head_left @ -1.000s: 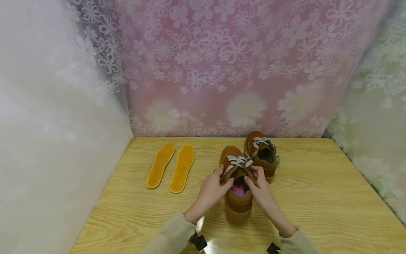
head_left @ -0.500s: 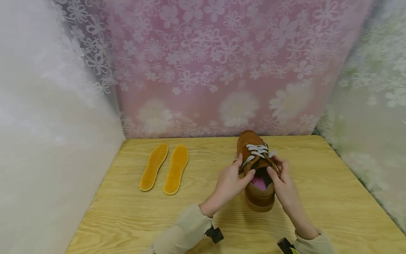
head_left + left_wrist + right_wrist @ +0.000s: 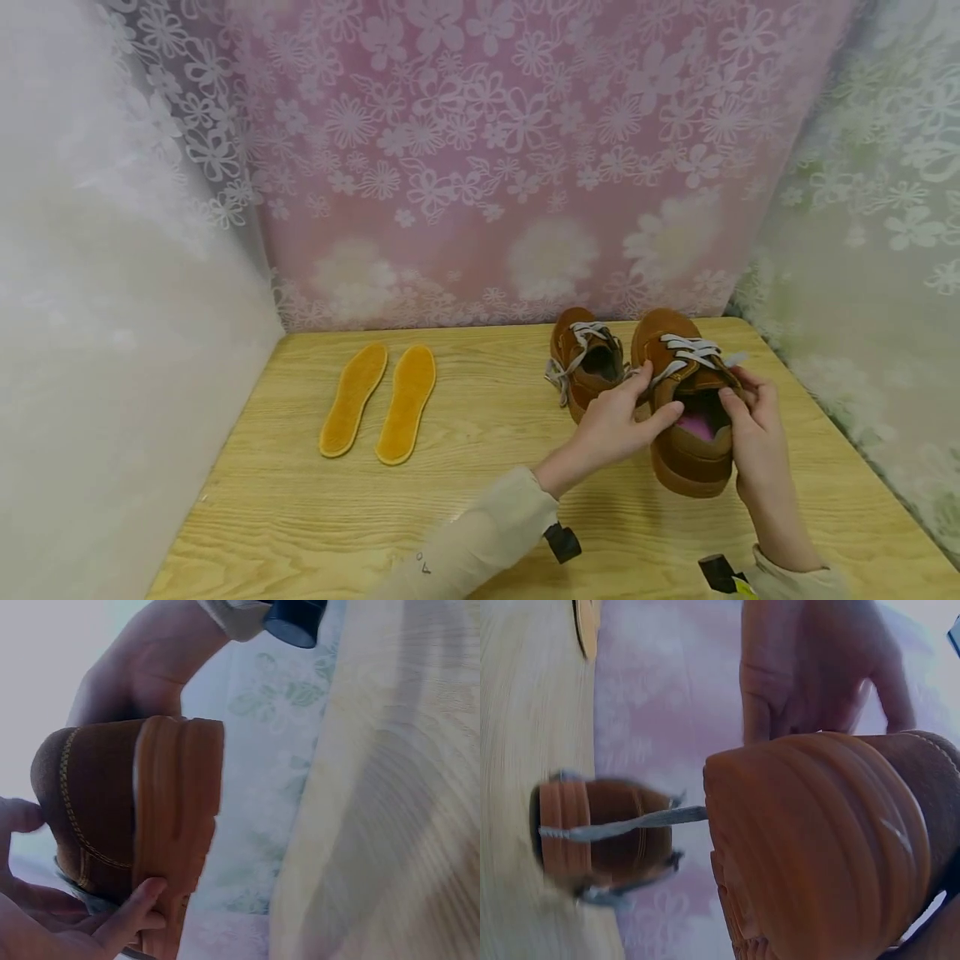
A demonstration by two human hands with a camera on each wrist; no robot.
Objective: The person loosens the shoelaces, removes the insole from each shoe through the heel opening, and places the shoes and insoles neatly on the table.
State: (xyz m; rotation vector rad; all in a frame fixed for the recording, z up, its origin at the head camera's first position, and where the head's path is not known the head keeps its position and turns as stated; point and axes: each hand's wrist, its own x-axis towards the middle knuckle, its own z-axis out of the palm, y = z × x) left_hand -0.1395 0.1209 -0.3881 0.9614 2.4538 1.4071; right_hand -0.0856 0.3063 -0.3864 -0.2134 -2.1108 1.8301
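Observation:
Both hands grip a brown lace-up shoe [image 3: 688, 458] at the right of the table, toe pointing away. My left hand [image 3: 611, 429] holds its left side, thumb at the opening and fingers outside. The right hand [image 3: 761, 442] grips the opposite side, its thumb over the opening's edge. Pink lining [image 3: 697, 426] shows inside. In the left wrist view, the shoe [image 3: 112, 802] hangs above the table [image 3: 375, 825], the sole not touching it. A matching shoe [image 3: 576, 335] stands left of it, partly hidden by my left hand. Its grey-white lace [image 3: 637, 823] stretches toward the held shoe.
Two yellow insoles, one left [image 3: 352, 402] and one right [image 3: 407, 406], lie side by side on the left of the wooden table. A pink flowered curtain [image 3: 450, 167] hangs behind the table. Pale sheets [image 3: 135, 292] close in both sides.
Both hands have carried the held shoe rightward, past the other shoe, from its left side to its right. The other shoe, covered half a second ago, shows again. The insoles stay put.

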